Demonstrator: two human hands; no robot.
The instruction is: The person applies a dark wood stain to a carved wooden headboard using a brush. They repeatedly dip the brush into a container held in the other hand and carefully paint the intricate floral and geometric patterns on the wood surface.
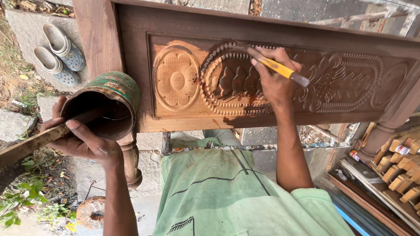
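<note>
With the right hand (273, 83) clenched on the yellow brush (275, 67), work its bristles into the carved panel (245, 83) grooves while the left hand (83, 140) grasps the tin (107, 105) and stick (39, 142) level.

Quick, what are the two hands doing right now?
Left hand: closed, holding a green tin can and a flat wooden stick.
Right hand: closed, holding a yellow-handled brush against the carved wooden panel.
</note>
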